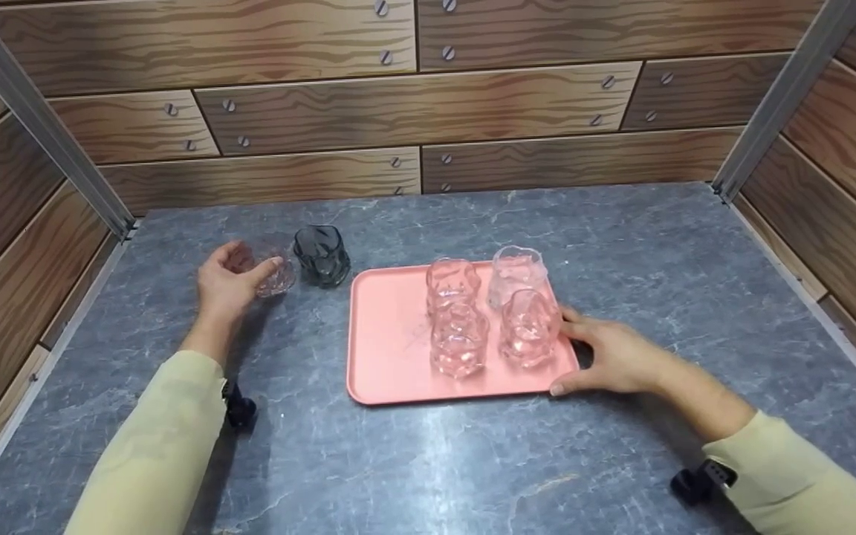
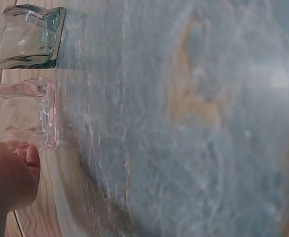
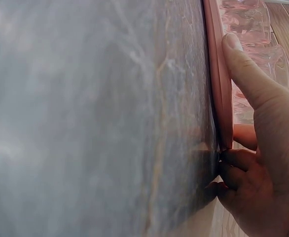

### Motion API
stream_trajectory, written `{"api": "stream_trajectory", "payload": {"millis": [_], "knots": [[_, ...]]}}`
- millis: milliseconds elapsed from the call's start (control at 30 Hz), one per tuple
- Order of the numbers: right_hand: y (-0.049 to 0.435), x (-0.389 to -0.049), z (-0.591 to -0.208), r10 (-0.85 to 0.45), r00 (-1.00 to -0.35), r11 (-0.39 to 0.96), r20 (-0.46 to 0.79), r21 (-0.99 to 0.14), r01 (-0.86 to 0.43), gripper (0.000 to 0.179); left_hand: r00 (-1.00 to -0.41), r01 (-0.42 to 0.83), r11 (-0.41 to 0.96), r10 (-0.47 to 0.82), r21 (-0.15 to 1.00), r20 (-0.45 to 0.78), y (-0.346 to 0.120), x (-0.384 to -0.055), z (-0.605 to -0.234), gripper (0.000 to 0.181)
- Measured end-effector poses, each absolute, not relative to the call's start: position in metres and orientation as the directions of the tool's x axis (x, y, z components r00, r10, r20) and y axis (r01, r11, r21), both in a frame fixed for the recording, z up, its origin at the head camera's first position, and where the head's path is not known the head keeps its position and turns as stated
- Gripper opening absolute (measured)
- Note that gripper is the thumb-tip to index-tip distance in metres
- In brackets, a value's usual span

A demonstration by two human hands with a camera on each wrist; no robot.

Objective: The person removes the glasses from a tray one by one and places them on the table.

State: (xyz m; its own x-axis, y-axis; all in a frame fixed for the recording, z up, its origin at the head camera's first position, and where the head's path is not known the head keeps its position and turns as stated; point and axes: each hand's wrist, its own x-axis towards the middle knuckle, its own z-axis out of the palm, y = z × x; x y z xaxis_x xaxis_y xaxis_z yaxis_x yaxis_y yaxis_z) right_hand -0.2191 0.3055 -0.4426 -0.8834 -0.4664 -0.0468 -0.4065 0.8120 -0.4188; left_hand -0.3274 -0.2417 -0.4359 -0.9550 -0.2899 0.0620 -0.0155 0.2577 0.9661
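Note:
At the left of the table, my left hand [image 1: 229, 288] holds a clear pinkish glass [image 1: 278, 278] between thumb and fingers. The left wrist view shows that glass [image 2: 21, 116] upright, the hand curved around its side. Close to its right stands a dark grey glass [image 1: 322, 256]. My right hand [image 1: 617, 355] grips the right side of a pink tray [image 1: 391, 334], its thumb near the front right corner. In the right wrist view the thumb [image 3: 248, 74] lies along the tray rim [image 3: 218, 74], the other fingers bent at the corner. Several clear wavy glasses [image 1: 459, 345] stand upright on the tray's right half.
The grey marbled table [image 1: 428, 461] is enclosed by wood-patterned walls [image 1: 428, 111] at the back and both sides. Metal posts [image 1: 792, 96] rise at the back corners. The tray's left half shows bare pink surface.

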Motion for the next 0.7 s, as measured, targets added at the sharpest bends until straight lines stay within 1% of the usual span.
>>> {"api": "stream_trajectory", "payload": {"millis": [300, 433, 700], "knots": [[0.306, -0.2184, -0.4428, -0.454, -0.889, 0.821, -0.054, -0.411, -0.395, 0.114, -0.952, 0.013, 0.232, -0.294, 0.973, 0.083, -0.2379, -0.3294, -0.4397, 0.082], [0.3059, -0.2183, -0.443, -0.452, -0.89, 0.822, -0.057, -0.414, -0.391, 0.115, -0.951, 0.019, 0.243, -0.295, 0.97, 0.092, -0.238, -0.3305, -0.4404, 0.08], [0.3057, -0.2184, -0.4435, -0.463, -0.886, 0.81, -0.037, -0.425, -0.405, 0.112, -0.956, -0.002, 0.237, -0.284, 0.972, 0.067, -0.2374, -0.3323, -0.4392, 0.083]]}}
